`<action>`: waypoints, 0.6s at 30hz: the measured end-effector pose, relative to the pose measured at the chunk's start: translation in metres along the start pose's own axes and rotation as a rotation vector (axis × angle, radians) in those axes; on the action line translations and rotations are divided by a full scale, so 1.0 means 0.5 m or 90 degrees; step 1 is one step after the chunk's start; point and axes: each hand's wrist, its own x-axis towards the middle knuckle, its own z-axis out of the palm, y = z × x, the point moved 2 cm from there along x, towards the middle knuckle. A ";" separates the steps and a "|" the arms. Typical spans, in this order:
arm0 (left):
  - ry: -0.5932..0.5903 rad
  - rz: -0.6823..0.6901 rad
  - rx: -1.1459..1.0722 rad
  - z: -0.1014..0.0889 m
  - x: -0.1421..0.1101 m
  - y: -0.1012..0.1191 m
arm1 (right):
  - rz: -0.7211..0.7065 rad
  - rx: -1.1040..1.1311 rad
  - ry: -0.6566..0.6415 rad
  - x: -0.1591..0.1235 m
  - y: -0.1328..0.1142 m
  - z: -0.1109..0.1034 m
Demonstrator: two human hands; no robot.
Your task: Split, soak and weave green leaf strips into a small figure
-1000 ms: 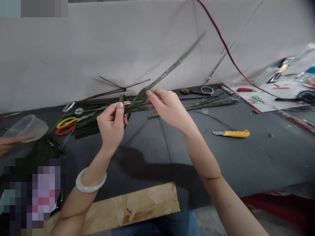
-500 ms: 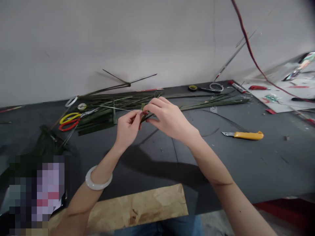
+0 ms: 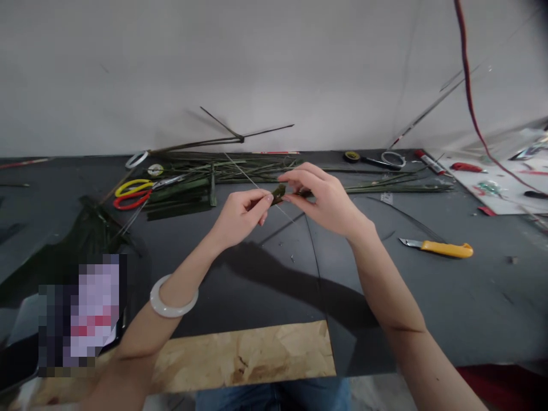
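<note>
- A tan wooden board [image 3: 248,359] is lying along the near edge of the desk [image 3: 265,285], with blue-clad legs [image 3: 274,397] showing below it.
- A white bangle [image 3: 166,311] is circling the left wrist, above the desk's near part.
- At left, a dark green leafy heap [image 3: 72,245] is spreading over the desk.
- At right, a yellow-handled knife [image 3: 447,249] is lying with its blade pointing left, well apart from both hands.
- Near the middle, the left hand [image 3: 240,217] is pinching a green strip [image 3: 278,195] between thumb and fingers; the strip is sitting between the two hands.
- The right hand [image 3: 327,197] is bending narrowly around the strip's right side, its thumb and fingertips close to it; how firmly they are gripping I cannot tell.
- A thin, pale wire [image 3: 241,169] is slanting behind the left hand's fingertips.
- Farther left, yellow-and-red scissors [image 3: 133,194] are resting beside the bundle of long green leaves [image 3: 184,197].
- Toward the far edge, a white ring [image 3: 137,159] is lying at left, and a yellow-and-black tape roll [image 3: 351,156] at right.
- A red cord [image 3: 467,91] is hanging at far right, before the pale wall [image 3: 257,57].
</note>
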 end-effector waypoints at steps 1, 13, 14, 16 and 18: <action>-0.022 -0.001 -0.008 -0.001 -0.001 0.002 | 0.000 0.011 -0.006 -0.001 0.001 0.000; -0.139 -0.010 0.043 -0.007 -0.011 -0.008 | -0.007 0.015 -0.067 -0.006 0.006 0.009; -0.144 -0.016 0.048 -0.009 -0.011 -0.007 | -0.008 0.008 -0.069 -0.006 0.007 0.010; -0.153 -0.030 0.055 -0.013 -0.012 -0.005 | -0.007 0.003 -0.071 -0.006 0.007 0.011; -0.159 -0.039 0.060 -0.015 -0.012 -0.004 | -0.005 0.006 -0.070 -0.005 0.008 0.010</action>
